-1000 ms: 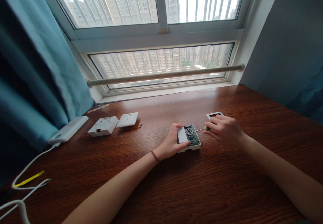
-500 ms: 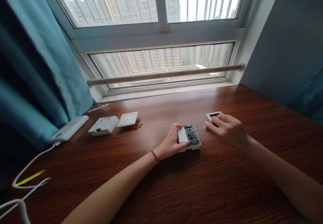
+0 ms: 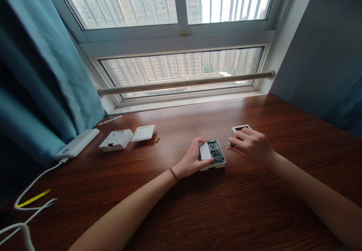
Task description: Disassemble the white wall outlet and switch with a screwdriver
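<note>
Curtain [image 3: 53, 62]: blue, hangs at far L, hem down by desk edge.
Cable [image 3: 62, 161]: white, plugged into near end of white slab, loops down twd bottom L corner.
Yellow strip [image 3: 35, 198]: thin, on desk [image 3: 181, 213], L end at cable loop.
White slab [image 3: 79, 143]: long, rounded, next to curtain; exact type unclear.
White box [image 3: 116, 141]: open notch in near side, R of slab, apart from it.
Socket plate [image 3: 143, 133]: white, slotted face up, right beside box, edges v. close.
Screws [image 3: 157, 140]: small, brassy, just R of plate; exact no. too small to tell.
L hand [image 3: 196, 155]: grasping switch unit, fingers on far edge, thumb on near edge; brown wristband [image 3: 174, 174].
Switch unit [image 3: 219, 156]: approx. mid-desk, flat on wood, white base; L half under white rocker [image 3: 205, 151], R half bare, dk grey innards showing.
Screwdriver [image 3: 223, 146]: thin metal shaft, nearly horiz., tip end over dk innards; exact contact pt too small to tell.
R hand [image 3: 251, 144]: fingers closed round screwdriver handle, most of handle hidden.
White frame [image 3: 234, 129]: on desk behind R hand, partly covered by it.
</note>
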`<move>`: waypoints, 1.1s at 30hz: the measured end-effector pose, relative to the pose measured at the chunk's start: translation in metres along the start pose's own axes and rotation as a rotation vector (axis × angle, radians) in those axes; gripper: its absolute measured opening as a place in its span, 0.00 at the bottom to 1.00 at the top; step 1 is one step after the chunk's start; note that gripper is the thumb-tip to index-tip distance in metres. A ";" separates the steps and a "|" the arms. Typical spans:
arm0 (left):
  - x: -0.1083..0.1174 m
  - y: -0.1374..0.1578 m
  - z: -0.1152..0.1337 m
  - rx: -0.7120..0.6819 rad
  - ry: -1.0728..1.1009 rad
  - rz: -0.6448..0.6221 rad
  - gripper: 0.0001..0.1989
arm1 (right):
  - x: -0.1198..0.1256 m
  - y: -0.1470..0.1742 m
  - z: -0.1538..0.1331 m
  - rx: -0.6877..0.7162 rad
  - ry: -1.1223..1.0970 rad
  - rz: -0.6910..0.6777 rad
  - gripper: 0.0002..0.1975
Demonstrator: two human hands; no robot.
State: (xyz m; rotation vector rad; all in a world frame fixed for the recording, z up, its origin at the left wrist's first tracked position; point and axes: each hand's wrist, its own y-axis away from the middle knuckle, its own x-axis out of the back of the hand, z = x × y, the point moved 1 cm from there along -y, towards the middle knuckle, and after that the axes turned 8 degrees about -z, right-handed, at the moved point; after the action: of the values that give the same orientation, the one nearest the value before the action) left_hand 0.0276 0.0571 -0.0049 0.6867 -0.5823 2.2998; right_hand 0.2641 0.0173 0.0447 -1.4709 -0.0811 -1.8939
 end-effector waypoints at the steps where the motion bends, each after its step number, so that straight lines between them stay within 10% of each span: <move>1: 0.000 0.000 0.000 0.003 0.002 -0.001 0.27 | -0.002 0.000 0.001 -0.002 -0.019 -0.010 0.13; 33: 0.000 0.000 0.000 0.012 -0.066 -0.043 0.28 | -0.006 -0.001 0.003 -0.201 -0.299 -0.250 0.17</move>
State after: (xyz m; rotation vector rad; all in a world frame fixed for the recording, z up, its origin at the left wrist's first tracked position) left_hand 0.0280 0.0572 -0.0047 0.7759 -0.5792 2.2494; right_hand 0.2667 0.0230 0.0409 -1.9526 -0.2288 -1.9039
